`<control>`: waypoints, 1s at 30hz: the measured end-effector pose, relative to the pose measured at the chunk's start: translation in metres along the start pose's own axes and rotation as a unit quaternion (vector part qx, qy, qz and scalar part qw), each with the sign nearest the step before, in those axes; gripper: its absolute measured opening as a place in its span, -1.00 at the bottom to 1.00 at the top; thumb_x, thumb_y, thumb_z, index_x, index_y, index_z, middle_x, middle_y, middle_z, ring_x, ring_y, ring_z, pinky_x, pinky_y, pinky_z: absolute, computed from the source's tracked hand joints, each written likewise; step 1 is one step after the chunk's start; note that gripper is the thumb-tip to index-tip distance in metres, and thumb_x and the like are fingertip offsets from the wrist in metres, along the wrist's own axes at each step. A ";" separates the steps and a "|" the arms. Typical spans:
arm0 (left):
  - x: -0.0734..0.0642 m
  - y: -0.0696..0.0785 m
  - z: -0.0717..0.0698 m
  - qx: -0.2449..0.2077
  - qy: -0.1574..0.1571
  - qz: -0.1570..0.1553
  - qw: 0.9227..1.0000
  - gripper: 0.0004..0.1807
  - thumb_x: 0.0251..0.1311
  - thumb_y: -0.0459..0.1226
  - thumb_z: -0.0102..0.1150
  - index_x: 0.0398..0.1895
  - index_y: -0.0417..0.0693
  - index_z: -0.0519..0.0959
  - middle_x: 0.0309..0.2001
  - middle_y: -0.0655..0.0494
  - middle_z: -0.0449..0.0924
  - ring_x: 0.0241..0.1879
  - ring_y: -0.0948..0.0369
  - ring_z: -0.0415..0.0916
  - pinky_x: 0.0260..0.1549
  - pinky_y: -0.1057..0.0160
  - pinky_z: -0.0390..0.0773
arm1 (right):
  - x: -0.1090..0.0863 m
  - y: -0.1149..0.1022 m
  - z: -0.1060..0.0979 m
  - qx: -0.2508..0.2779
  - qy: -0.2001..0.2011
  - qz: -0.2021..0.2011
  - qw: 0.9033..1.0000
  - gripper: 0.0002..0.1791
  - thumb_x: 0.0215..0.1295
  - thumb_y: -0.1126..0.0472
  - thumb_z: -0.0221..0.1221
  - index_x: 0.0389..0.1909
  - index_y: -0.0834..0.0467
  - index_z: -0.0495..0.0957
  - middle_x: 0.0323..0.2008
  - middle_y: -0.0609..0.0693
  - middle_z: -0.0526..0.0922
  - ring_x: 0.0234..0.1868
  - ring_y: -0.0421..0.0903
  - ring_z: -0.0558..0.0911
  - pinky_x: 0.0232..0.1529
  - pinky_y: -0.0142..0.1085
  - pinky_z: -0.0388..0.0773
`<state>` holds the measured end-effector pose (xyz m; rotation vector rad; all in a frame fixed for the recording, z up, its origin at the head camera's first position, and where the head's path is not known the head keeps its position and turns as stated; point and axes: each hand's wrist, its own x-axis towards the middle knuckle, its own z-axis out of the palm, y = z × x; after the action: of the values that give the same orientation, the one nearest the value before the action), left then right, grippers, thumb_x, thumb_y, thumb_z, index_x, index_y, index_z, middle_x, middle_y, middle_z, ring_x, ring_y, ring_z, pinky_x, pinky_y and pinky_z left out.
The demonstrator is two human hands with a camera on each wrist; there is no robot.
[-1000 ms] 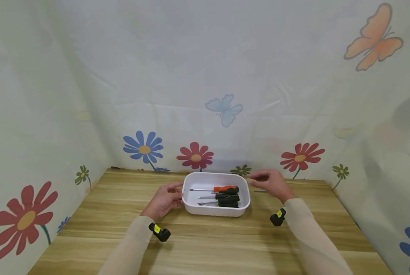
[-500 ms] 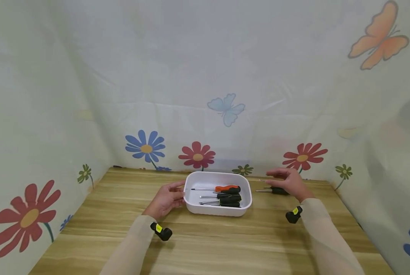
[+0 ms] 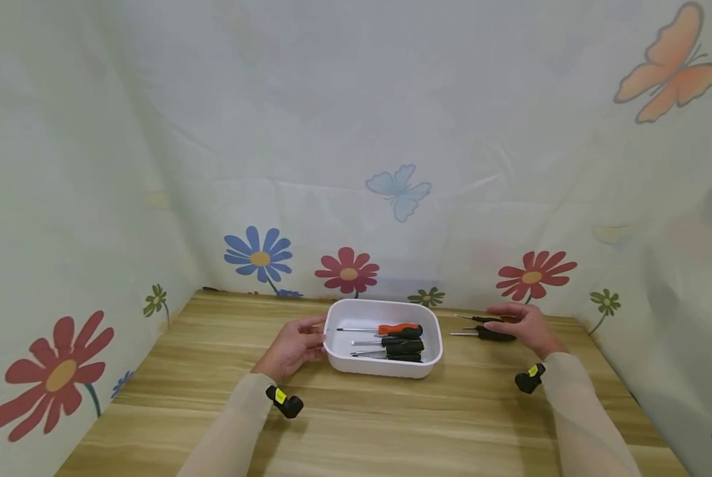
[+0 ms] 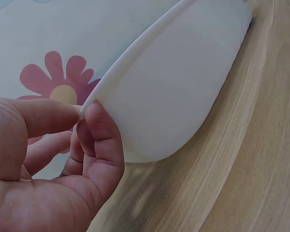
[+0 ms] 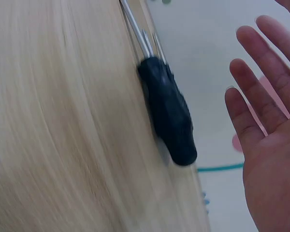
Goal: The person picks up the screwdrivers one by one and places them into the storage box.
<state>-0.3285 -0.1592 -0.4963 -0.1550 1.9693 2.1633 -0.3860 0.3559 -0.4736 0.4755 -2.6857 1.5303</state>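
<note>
My left hand (image 3: pixel 293 344) pinches the left rim of a white plastic box (image 3: pixel 380 366). The left wrist view shows thumb and fingers meeting over the box's edge (image 4: pixel 169 77). Inside lie an orange-and-black screwdriver (image 3: pixel 400 329) and several black-handled screwdrivers (image 3: pixel 405 346), shafts pointing left. To the right of the box, my right hand (image 3: pixel 532 328) hovers over a small group of black-handled screwdrivers (image 3: pixel 496 335) on the table. In the right wrist view its fingers (image 5: pixel 261 96) are extended, apart from the dark handle (image 5: pixel 166 111), and they hold nothing.
A wood-grain table (image 3: pixel 380 424) bears everything. A pale curtain (image 3: pixel 308 132) printed with flowers and butterflies rises behind its back edge and along both sides. Black wrist cameras (image 3: pixel 284 401) sit on both sleeves.
My right hand has moved right, away from the box's right end, uncovering more of the screwdrivers on the table. The left hand keeps its hold on the rim. The head view has shifted slightly.
</note>
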 end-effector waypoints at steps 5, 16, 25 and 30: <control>0.001 -0.001 0.001 -0.005 0.000 0.001 1.000 -0.45 0.38 -0.49 0.13 0.42 -0.04 0.48 0.14 -0.31 0.50 -0.24 0.09 0.59 -0.09 0.12 0.72 | -0.003 0.012 -0.009 -0.014 0.004 0.010 1.000 -0.39 0.27 0.01 0.41 0.24 0.26 0.60 0.23 0.21 0.64 0.11 -0.24 0.66 -0.02 -0.55 0.57; 0.002 -0.002 0.001 -0.004 -0.005 0.001 1.000 -0.43 0.38 -0.47 0.15 0.44 -0.05 0.45 0.15 -0.31 0.50 -0.24 0.10 0.59 -0.08 0.11 0.72 | -0.007 0.021 -0.016 -0.049 0.008 0.071 0.996 -0.37 0.24 -0.11 0.41 0.23 0.18 0.63 0.26 0.20 0.62 0.18 0.01 0.60 -0.03 -0.43 0.57; 0.001 -0.001 -0.001 -0.004 0.000 0.000 1.000 -0.44 0.37 -0.48 0.14 0.42 -0.03 0.48 0.15 -0.31 0.50 -0.24 0.09 0.60 -0.09 0.13 0.73 | -0.003 0.032 -0.011 -0.071 0.018 0.085 0.994 -0.37 0.21 -0.14 0.43 0.21 0.15 0.65 0.25 0.18 0.63 0.18 0.02 0.60 -0.03 -0.39 0.56; 0.001 0.000 0.000 -0.009 0.000 0.000 1.000 -0.44 0.37 -0.49 0.14 0.43 -0.04 0.47 0.16 -0.33 0.50 -0.25 0.10 0.59 -0.13 0.16 0.72 | -0.001 0.033 -0.009 -0.063 0.012 0.098 0.993 -0.37 0.18 -0.12 0.45 0.18 0.16 0.67 0.25 0.18 0.64 0.04 -0.18 0.60 -0.05 -0.42 0.54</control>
<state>-0.3294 -0.1592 -0.4963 -0.1594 1.9506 2.1810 -0.3958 0.3798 -0.4968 0.1936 -2.8615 1.3828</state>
